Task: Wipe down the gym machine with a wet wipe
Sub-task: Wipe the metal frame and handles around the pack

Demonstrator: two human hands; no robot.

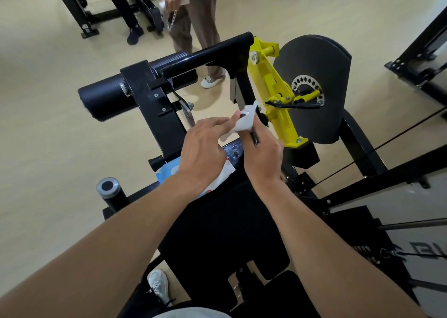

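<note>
A white wet wipe (244,122) is bunched between my two hands, above the front of the black gym machine (154,105). My right hand (262,154) grips the wipe from the right, its fingers curled round it and round a thin black part of the machine. My left hand (203,148) reaches in from the left and pinches the wipe's left edge with nearly straight fingers. The machine's yellow adjustment arm (271,85) and grey cam disc (314,76) are just beyond the wipe. A blue and white wipes pack (167,171) lies on the black seat (217,221), partly hidden under my left wrist.
The black roller pad (108,95) juts out to the left, and a capped steel peg (108,187) sticks up at lower left. Cables and the weight-stack frame (387,180) are on the right. Another person (200,15) stands beyond the machine holding a chain, near other equipment (82,10).
</note>
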